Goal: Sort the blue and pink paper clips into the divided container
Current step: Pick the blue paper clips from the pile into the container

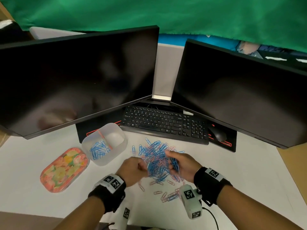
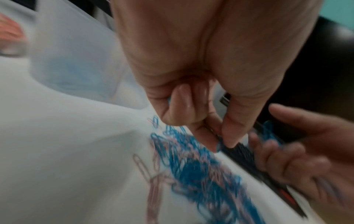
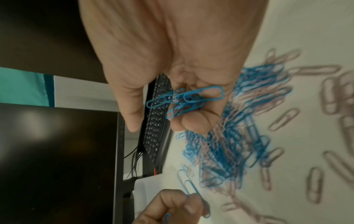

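A mixed pile of blue and pink paper clips (image 1: 157, 161) (image 3: 229, 136) lies on the white desk. My right hand (image 1: 178, 161) holds a bunch of blue clips (image 3: 187, 100) in its curled fingers, at the pile's right edge. My left hand (image 1: 135, 169) (image 2: 220, 144) is curled at the pile's left side and pinches blue clips (image 3: 193, 195) between thumb and fingers. The translucent divided container (image 1: 106, 143) stands to the left; its near-left compartment holds several blue clips (image 1: 98, 149), and I see no clips in the other compartment.
A floral lid (image 1: 64, 170) lies left of the container. A black keyboard (image 1: 166, 123) and mouse (image 1: 219, 134) sit behind the pile, under two dark monitors (image 1: 74, 80). Loose pink clips (image 1: 164, 195) are scattered near the front of the desk.
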